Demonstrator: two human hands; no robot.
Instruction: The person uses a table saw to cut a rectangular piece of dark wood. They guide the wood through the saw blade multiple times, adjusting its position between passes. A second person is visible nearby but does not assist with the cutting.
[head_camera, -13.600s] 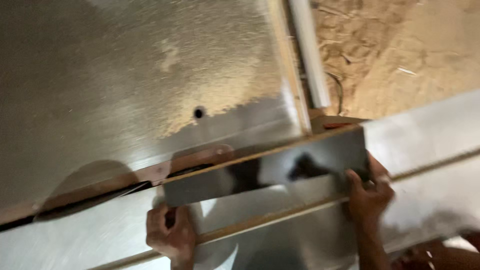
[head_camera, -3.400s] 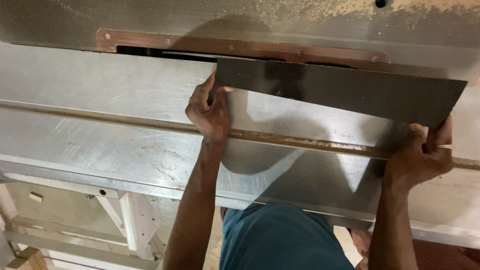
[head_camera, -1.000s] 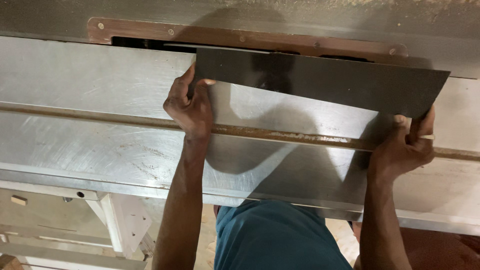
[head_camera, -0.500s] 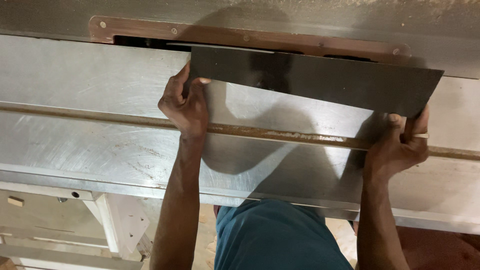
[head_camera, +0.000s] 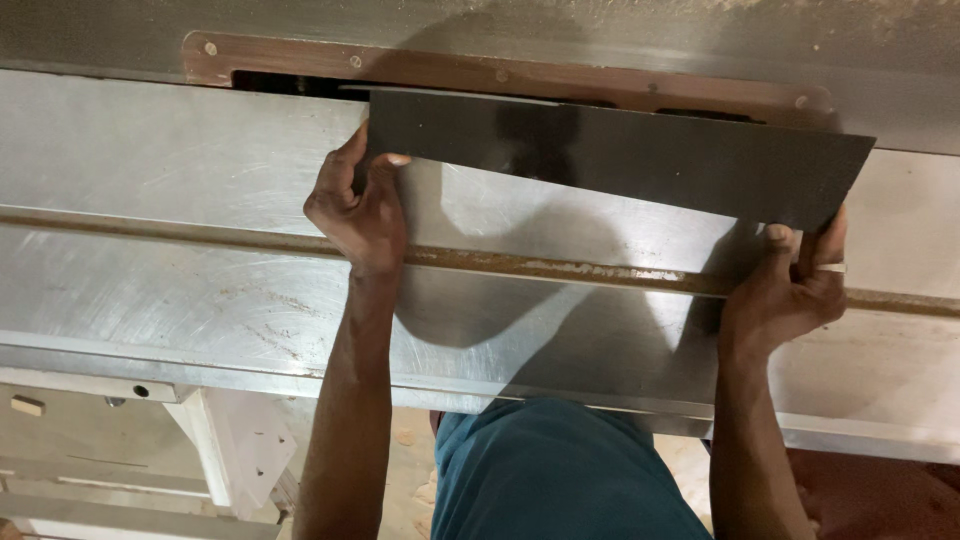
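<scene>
Both hands were clenched on the long, flat, dark grey rectangular panel (head_camera: 620, 160), one at each end: my left hand (head_camera: 362, 215) pinched its near-left corner with the thumb on top and the fingers curled beneath, while my right hand (head_camera: 790, 285) gripped the lower right corner from below, fingertips wrapped up over the edge. I saw the panel lying almost flat across the brushed silver metal machine table (head_camera: 150, 180), tilted slightly so that its right end sat nearer to me than its left. Its far long edge lay over the narrow dark slot in the reddish-brown insert plate (head_camera: 560, 80), which was screwed into the table. Below the panel a rusty brown groove (head_camera: 200, 225) ran across the table from left to right, passing under both of my wrists. Fine sawdust (head_camera: 250, 295) dusted the metal near my left forearm. At the bottom of the view my teal shirt (head_camera: 560, 470) showed against the table's front edge.
</scene>
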